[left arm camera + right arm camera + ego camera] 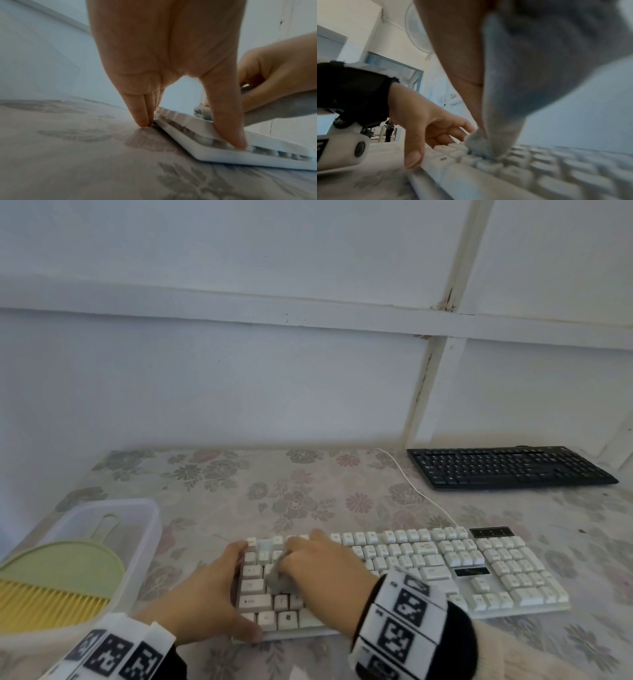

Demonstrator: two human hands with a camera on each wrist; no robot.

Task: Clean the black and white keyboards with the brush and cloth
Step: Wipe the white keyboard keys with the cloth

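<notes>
The white keyboard (445, 570) lies on the flowered table in front of me. My right hand (318, 570) grips a grey cloth (275, 577) and presses it down on the keys near the keyboard's left end; the cloth (530, 67) bunches under the fingers. My left hand (219, 594) steadies that left end. Its straight thumb (228, 121) rests on the front corner, and its fingertips (144, 119) touch the table beside the keyboard's edge (214, 152). The black keyboard (510, 467) sits untouched at the back right. The green brush (58, 583) with yellow bristles lies in a clear tub.
The clear plastic tub (144, 525) stands at the left, close to my left wrist. A white cable (421, 494) runs from the white keyboard toward the back wall. Bare flowered tablecloth (239, 491) stretches behind the white keyboard. The wall closes off the table's far side.
</notes>
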